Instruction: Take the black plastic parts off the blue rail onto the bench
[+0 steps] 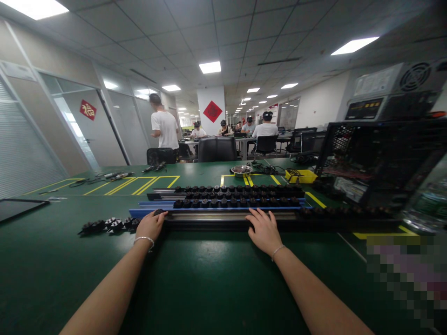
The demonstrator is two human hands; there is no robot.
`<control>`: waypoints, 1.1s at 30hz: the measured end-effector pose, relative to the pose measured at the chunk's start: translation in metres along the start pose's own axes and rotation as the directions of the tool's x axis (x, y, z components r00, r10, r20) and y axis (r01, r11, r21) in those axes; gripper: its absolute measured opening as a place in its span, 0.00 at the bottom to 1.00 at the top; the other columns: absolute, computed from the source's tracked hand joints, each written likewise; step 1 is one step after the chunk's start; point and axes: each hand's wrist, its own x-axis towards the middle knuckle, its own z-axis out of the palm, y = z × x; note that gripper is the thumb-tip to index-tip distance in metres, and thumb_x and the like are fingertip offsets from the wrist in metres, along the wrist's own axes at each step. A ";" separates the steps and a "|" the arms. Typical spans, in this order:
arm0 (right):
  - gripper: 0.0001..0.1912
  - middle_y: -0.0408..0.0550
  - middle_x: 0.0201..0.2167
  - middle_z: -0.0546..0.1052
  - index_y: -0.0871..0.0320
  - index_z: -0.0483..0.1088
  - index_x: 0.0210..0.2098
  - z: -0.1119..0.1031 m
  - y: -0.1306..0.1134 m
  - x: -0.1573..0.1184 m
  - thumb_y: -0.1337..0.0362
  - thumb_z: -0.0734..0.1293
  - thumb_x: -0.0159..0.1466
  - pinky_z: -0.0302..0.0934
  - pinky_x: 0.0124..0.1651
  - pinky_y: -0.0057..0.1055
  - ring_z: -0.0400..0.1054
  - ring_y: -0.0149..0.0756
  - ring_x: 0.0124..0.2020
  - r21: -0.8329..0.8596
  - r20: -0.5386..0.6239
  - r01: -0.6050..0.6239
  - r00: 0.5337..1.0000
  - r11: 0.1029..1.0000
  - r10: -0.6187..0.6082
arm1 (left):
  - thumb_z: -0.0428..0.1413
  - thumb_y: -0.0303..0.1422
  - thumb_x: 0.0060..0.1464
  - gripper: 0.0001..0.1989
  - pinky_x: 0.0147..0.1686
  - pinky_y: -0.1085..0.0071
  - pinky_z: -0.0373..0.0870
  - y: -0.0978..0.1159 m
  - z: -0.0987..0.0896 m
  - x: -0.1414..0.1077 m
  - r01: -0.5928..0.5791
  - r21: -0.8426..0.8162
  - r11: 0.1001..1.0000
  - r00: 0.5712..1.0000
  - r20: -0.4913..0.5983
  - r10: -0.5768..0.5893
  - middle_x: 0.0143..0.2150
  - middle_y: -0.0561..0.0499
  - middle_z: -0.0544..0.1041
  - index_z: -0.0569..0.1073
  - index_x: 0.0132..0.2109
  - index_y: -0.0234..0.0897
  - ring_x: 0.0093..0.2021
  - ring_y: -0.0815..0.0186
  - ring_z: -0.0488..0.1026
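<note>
A long black rail with a metallic channel lies across the green table in front of me. At its left end my left hand is closed around a small black block, which mostly hides under the fingers. My right hand rests on the rail right of its middle, fingers spread. Beyond it lie blue-edged rails carrying rows of black blocks. Loose black blocks, some with light faces, sit just left of my left hand. More blocks line the rail's right part.
A metal bowl, a yellow bin and cables stand at the back. An open computer case with power supplies on top is at right. A dark tray lies left. People are beyond the table.
</note>
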 end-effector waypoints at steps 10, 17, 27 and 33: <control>0.18 0.44 0.56 0.64 0.52 0.68 0.44 0.002 0.001 -0.001 0.66 0.57 0.56 0.35 0.60 0.50 0.52 0.42 0.58 -0.004 -0.014 0.001 1.000 1.000 -0.001 | 0.34 0.39 0.57 0.24 0.45 0.67 0.65 -0.006 -0.003 0.001 0.138 -0.073 0.988 0.990 0.047 -0.135 0.55 0.50 0.68 0.70 0.51 0.50 0.47 0.60 0.70; 0.18 0.45 0.56 0.64 0.51 0.68 0.45 -0.001 0.000 -0.001 0.66 0.58 0.56 0.35 0.60 0.50 0.52 0.42 0.58 0.000 -0.005 0.002 1.000 1.000 -0.002 | 0.32 0.40 0.57 0.26 0.43 0.64 0.66 -0.012 -0.006 0.003 0.131 -0.032 0.991 0.989 0.077 -0.128 0.54 0.48 0.68 0.69 0.52 0.50 0.45 0.57 0.71; 0.18 0.45 0.56 0.65 0.51 0.68 0.45 -0.002 -0.001 0.000 0.66 0.57 0.56 0.36 0.60 0.50 0.52 0.42 0.58 -0.002 0.003 -0.005 1.000 1.000 0.005 | 0.36 0.38 0.55 0.23 0.42 0.68 0.67 -0.014 -0.009 0.003 0.143 -0.015 0.990 0.989 0.024 -0.143 0.48 0.51 0.74 0.72 0.50 0.50 0.45 0.60 0.71; 0.18 0.44 0.56 0.64 0.51 0.68 0.45 -0.003 -0.002 0.000 0.66 0.57 0.56 0.36 0.60 0.50 0.52 0.43 0.58 0.007 0.003 -0.005 1.000 1.000 0.005 | 0.34 0.38 0.55 0.25 0.41 0.64 0.67 -0.024 -0.009 0.004 0.154 0.002 0.988 0.985 0.073 -0.153 0.52 0.48 0.71 0.70 0.52 0.49 0.45 0.57 0.71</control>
